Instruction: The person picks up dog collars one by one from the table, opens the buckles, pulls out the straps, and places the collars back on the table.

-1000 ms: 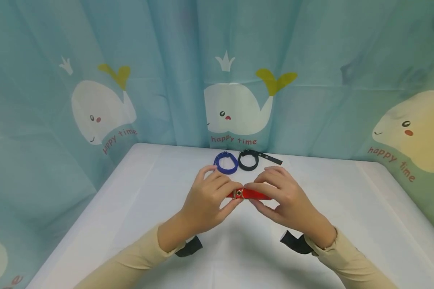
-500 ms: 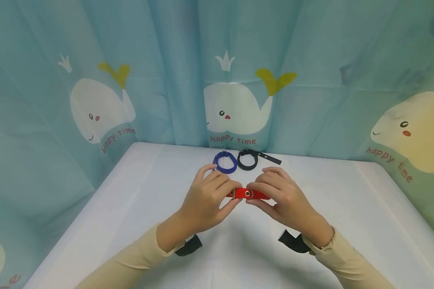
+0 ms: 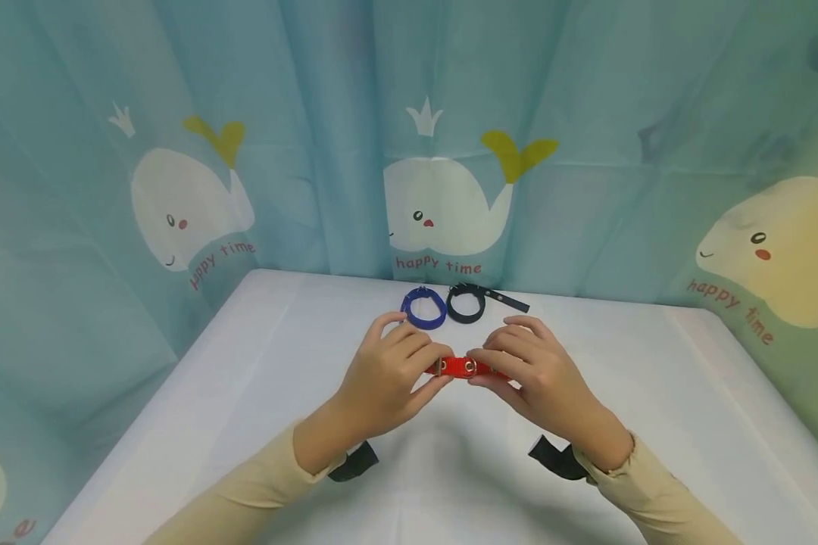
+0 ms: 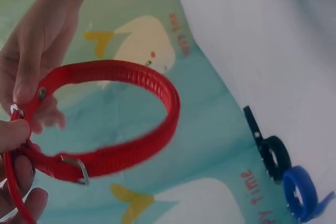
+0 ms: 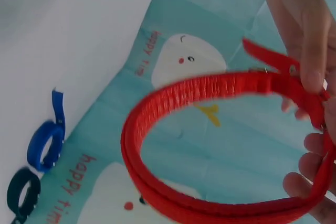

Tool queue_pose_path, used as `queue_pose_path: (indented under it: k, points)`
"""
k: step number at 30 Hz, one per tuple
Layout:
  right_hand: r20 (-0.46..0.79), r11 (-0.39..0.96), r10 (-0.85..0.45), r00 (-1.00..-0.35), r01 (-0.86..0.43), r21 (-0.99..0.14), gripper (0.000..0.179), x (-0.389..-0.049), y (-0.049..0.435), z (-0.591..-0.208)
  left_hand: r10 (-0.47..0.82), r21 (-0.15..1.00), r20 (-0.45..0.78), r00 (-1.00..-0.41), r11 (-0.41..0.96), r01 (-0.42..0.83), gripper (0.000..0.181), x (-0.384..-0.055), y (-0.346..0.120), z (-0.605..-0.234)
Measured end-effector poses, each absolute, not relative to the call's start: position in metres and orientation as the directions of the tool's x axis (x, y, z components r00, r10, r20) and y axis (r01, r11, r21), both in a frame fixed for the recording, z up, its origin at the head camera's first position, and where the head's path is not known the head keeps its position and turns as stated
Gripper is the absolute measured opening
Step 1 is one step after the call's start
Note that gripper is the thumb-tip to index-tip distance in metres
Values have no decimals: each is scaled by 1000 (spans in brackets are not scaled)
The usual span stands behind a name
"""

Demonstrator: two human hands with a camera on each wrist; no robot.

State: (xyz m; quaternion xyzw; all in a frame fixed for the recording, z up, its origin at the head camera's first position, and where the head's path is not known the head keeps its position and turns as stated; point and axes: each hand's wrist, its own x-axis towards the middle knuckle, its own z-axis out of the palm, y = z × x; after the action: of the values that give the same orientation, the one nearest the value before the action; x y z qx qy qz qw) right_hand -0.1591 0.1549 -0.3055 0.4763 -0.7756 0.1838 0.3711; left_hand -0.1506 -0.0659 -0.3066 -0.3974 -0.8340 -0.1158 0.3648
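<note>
A red collar [image 3: 458, 368] with metal eyelets is held above the table between both hands. My left hand [image 3: 385, 378] pinches it between thumb and fingers on one side. Opposite, my right hand [image 3: 541, 375] pinches the other side, its fingertips near a small metal ring. In the left wrist view the collar [image 4: 170, 108] forms a wide loop, with a metal buckle [image 4: 79, 169] on the near band. A loose strap end [image 5: 268, 55] sticks out past the fingers in the right wrist view. Fingers cover part of the fastening.
Behind the hands, a blue collar [image 3: 424, 324] lies coiled on the white table [image 3: 300, 341]. Beside it is a black collar [image 3: 465, 319] with its strap end pointing right. A blue curtain [image 3: 327, 151] printed with whales hangs along the table's far edge.
The right hand has shifted slightly right, and more red band shows between the two hands. The metal ring and eyelet have moved right with it. The left hand is nearly still.
</note>
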Motion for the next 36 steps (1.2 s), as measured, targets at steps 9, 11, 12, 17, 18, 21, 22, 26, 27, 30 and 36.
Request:
queue_pose_path:
  k: [9, 11, 12, 17, 18, 21, 22, 26, 27, 30, 36]
  points:
    - [727, 479, -611, -315, -878, 23, 29, -160, 153, -306, 570, -74, 698, -433, 659, 749, 25, -153, -65, -307]
    - [733, 490, -601, -319, -871, 23, 28, -160, 152, -306, 569, -64, 692, -445, 662, 747, 25, -154, -65, -307]
    - [737, 498, -595, -321, -867, 24, 28, -160, 152, -306, 565, -56, 688, -454, 666, 744, 25, -154, -65, -308]
    - [736, 490, -595, -321, -872, 15, 24, -163, 157, -307, 546, -24, 679, -490, 683, 730, 24, -155, -67, -309]
    - [732, 478, -602, -320, -878, 8, 23, -164, 157, -308, 546, -16, 678, -492, 680, 733, 24, -156, -66, -309]
    - [732, 439, -610, -305, -898, -9, 23, -166, 156, -309, 550, 11, 670, -499, 664, 747, 24, -156, -64, -310]
    - [732, 435, -610, -305, -900, -13, 24, -166, 155, -309, 549, 20, 667, -504, 663, 748, 24, -156, -63, -310]
    - [721, 445, -623, -304, -895, 8, 30, -163, 157, -308, 537, 43, 650, -538, 681, 731, 28, -157, -64, -311]
    - [711, 454, -633, -305, -891, 22, 30, -163, 158, -308, 534, 43, 646, -546, 689, 724, 28, -157, -65, -312]
    - [682, 479, -660, -316, -876, 57, 30, -161, 160, -308, 529, 50, 638, -560, 697, 715, 27, -157, -67, -314]
    - [756, 534, -561, -339, -845, 17, 42, -161, 150, -311, 527, 67, 651, -546, 677, 733, 23, -154, -59, -313]
